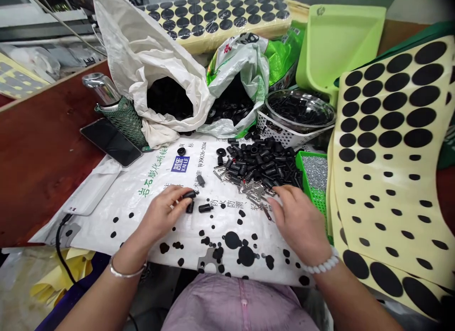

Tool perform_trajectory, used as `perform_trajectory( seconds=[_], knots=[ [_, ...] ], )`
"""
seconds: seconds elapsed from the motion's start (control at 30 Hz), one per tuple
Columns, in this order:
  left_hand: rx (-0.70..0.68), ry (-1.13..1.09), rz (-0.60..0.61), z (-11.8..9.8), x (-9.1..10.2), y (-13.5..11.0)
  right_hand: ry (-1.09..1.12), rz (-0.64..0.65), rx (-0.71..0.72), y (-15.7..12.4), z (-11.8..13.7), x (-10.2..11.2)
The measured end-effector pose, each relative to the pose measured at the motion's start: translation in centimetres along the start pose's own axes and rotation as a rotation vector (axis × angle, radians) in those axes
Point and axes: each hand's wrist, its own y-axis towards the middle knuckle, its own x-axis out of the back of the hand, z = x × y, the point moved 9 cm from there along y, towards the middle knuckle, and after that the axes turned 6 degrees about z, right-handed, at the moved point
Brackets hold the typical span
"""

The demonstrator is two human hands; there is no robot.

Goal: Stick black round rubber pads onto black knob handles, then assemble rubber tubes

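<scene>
My left hand (159,215) pinches a small black cylindrical plastic part (189,194) between thumb and fingers. Right by its fingertips is another black part (190,207), and a third black part (205,208) lies just to the right. My right hand (300,219) is over the near edge of a pile, thumb and forefinger apart, beside thin metal strips (254,191); nothing shows between them. Behind the strips is a heap of black plastic parts (261,160). A single black part (201,180) lies beyond my left hand on the white printed sheet (149,231).
Behind stand a white sack (121,46), a green-white bag (258,70) and a metal bowl (268,105) on a basket. A green tray (305,174) holds small silvery pieces. Sheets of black stickers (391,162) are right; a phone (112,141) and flask (101,87) left.
</scene>
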Motion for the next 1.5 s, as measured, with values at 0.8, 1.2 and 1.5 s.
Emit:
perform_trajectory(
  seconds=[0.8,1.2,1.5],
  knots=[
    [0.155,0.330,0.194,1.5,0.4,3.0,-0.172,-0.023,0.137,-0.2,1.5,-0.1],
    [0.150,0.191,0.162,3.0,-0.3,1.6,-0.039,0.283,0.586,5.9,17.1,-6.1],
    [0.087,-0.033,0.015,3.2,0.9,0.8,-0.007,0.283,0.569,6.3,17.5,-6.0]
  ],
)
